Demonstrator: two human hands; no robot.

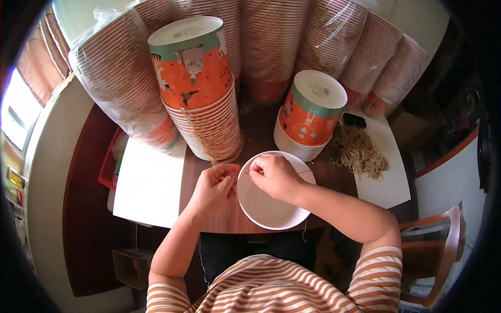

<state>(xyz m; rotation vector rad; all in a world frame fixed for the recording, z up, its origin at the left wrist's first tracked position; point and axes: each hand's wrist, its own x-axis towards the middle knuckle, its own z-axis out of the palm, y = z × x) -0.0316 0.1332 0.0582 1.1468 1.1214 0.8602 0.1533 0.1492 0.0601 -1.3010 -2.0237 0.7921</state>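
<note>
Head view: person seated at brown table [261, 130].
Bucket: white paper bucket [271, 206] at table's near edge, mouth up.
Left hand [214, 185]: at the bucket's left rim, fingers pinched on thin string [304, 170].
Right hand [274, 175]: over the bucket's mouth, pinching the same string.
Behind: stacks of orange printed buckets [201, 88], loose string pile [360, 151].

Right hand [274, 176] hides part of white bowl [269, 208] rim; string ends too thin to trace.

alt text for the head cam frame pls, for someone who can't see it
Both hands work a thin string at the rim of a white paper bucket: left hand outside it, right hand over its mouth. Behind stand stacks of orange printed buckets; a pile of strings lies right.
</note>
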